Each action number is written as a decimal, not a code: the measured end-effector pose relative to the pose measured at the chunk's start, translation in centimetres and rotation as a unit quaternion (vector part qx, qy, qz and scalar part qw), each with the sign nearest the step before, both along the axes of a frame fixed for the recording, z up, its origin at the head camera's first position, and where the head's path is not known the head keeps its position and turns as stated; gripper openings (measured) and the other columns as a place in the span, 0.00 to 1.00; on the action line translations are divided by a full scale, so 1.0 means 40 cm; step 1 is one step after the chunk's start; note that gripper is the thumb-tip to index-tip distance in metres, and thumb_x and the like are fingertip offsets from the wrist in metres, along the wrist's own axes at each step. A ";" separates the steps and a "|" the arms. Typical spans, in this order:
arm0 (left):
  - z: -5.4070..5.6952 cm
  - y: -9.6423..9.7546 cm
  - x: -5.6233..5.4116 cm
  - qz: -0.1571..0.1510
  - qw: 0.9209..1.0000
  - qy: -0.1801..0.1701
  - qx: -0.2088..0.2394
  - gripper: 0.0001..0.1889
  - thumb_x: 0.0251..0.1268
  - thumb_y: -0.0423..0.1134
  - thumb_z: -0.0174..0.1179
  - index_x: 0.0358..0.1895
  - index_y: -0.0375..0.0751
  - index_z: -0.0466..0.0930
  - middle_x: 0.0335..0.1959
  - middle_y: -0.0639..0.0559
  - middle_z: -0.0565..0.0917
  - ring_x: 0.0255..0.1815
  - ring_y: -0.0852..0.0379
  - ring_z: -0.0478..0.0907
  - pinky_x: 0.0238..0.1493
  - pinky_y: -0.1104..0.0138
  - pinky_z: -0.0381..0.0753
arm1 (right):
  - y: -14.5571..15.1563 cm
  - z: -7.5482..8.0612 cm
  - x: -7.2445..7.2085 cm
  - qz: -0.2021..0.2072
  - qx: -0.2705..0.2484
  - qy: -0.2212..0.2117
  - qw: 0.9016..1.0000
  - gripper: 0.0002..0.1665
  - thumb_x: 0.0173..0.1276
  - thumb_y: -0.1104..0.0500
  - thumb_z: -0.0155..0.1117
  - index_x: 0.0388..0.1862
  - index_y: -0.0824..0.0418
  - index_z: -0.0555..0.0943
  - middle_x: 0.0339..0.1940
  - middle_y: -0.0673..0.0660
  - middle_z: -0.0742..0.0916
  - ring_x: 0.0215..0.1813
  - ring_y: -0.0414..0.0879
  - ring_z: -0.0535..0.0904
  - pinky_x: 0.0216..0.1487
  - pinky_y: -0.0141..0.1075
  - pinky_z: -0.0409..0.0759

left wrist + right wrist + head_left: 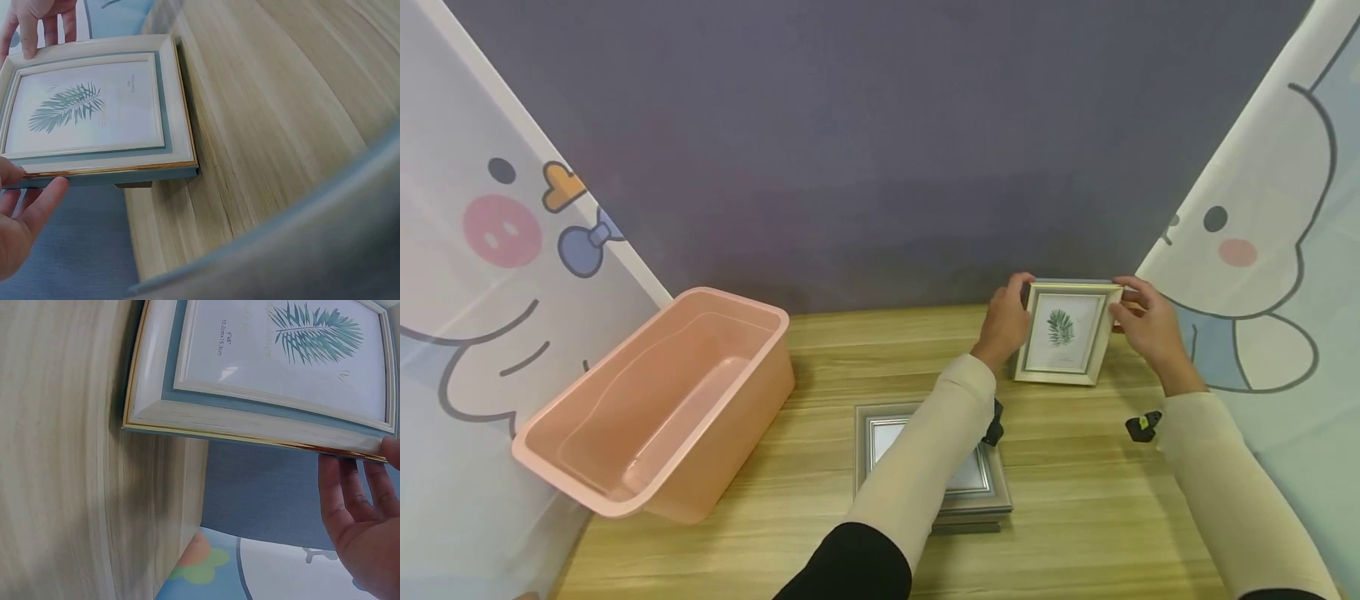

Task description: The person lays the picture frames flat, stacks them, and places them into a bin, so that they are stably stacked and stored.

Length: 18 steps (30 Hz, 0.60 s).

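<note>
A cream picture frame (1067,333) with a green leaf print stands upright, leaning slightly back, at the far right of the table. My left hand (1004,323) holds its left side near the top, thumb and fingers at the edge. On the opposite side my right hand (1150,325) grips the upper right edge, with the thumb on the front and the fingers behind. Both wrist views show the picture frame (94,112) with its gold outer line and blue-grey inner band; its lower edge meets the wood.
Nearer me lies a stack of larger grey-beige picture frames (997,492), partly covered by my left sleeve. A pink plastic bin (752,408) stands at the left. A dark grey panel (880,150) closes off the back, with cartoon-printed side panels (1262,208) left and right.
</note>
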<state>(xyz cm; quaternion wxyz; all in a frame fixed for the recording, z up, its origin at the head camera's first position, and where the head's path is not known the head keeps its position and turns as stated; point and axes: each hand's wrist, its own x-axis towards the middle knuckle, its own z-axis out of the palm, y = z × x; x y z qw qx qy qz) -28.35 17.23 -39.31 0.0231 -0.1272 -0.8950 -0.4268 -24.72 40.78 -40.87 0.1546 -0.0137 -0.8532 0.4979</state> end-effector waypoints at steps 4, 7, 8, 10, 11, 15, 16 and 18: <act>-0.007 0.003 0.000 0.006 1.000 -0.001 0.009 0.32 0.72 0.31 0.59 0.71 0.68 0.67 0.53 0.52 0.81 0.43 0.58 0.79 0.32 0.70 0.75 | -0.001 0.001 0.003 -0.004 0.016 -0.005 1.000 0.30 0.78 0.61 0.56 0.76 0.46 0.69 0.47 0.33 0.77 0.41 0.19 0.77 0.36 0.23 0.85; -0.012 0.000 -0.003 0.003 1.000 -0.005 0.007 0.32 0.72 0.32 0.59 0.71 0.70 0.66 0.53 0.52 0.80 0.43 0.58 0.78 0.32 0.70 0.75 | -0.006 0.000 0.005 -0.008 0.024 -0.007 1.000 0.29 0.79 0.61 0.55 0.76 0.48 0.69 0.50 0.40 0.79 0.41 0.19 0.76 0.35 0.23 0.85; -0.013 -0.002 -0.004 0.001 1.000 -0.007 0.008 0.32 0.72 0.32 0.59 0.71 0.70 0.66 0.53 0.52 0.80 0.43 0.58 0.78 0.32 0.69 0.75 | -0.009 0.000 0.006 -0.008 0.026 -0.007 1.000 0.29 0.79 0.61 0.55 0.77 0.50 0.68 0.51 0.44 0.79 0.41 0.19 0.76 0.35 0.24 0.85; -0.013 -0.006 -0.005 -0.003 1.000 -0.006 0.005 0.32 0.72 0.33 0.60 0.71 0.71 0.66 0.53 0.53 0.80 0.44 0.59 0.78 0.34 0.69 0.76 | -0.013 0.000 0.006 -0.009 0.032 -0.006 0.999 0.29 0.79 0.62 0.55 0.77 0.52 0.68 0.53 0.50 0.79 0.40 0.19 0.77 0.35 0.25 0.85; -0.013 -0.009 -0.006 -0.005 1.000 -0.003 0.004 0.32 0.72 0.33 0.60 0.71 0.71 0.66 0.52 0.54 0.80 0.45 0.59 0.78 0.35 0.69 0.76 | -0.015 0.001 0.006 -0.010 0.033 -0.005 0.999 0.29 0.79 0.62 0.55 0.77 0.52 0.68 0.54 0.51 0.79 0.40 0.19 0.76 0.35 0.25 0.86; -0.006 -0.016 -0.008 -0.015 1.000 0.019 0.003 0.31 0.71 0.32 0.61 0.71 0.68 0.67 0.48 0.56 0.80 0.46 0.60 0.78 0.37 0.70 0.77 | -0.019 0.007 0.006 -0.016 0.028 0.007 0.999 0.28 0.79 0.62 0.55 0.76 0.55 0.68 0.50 0.42 0.77 0.41 0.18 0.76 0.36 0.25 0.86; -0.003 -0.017 -0.008 -0.017 1.000 0.024 0.003 0.31 0.71 0.32 0.61 0.70 0.68 0.67 0.48 0.57 0.80 0.46 0.60 0.78 0.37 0.70 0.76 | -0.019 0.010 0.006 -0.019 0.026 0.012 0.999 0.28 0.79 0.62 0.55 0.76 0.55 0.69 0.49 0.39 0.76 0.41 0.18 0.76 0.36 0.24 0.86; 0.004 -0.017 -0.007 -0.019 0.999 0.033 0.006 0.31 0.71 0.32 0.62 0.70 0.67 0.68 0.46 0.58 0.79 0.46 0.62 0.77 0.38 0.71 0.76 | -0.017 0.015 0.007 -0.023 0.020 0.021 0.999 0.28 0.78 0.62 0.56 0.75 0.54 0.69 0.47 0.34 0.75 0.40 0.17 0.76 0.36 0.23 0.85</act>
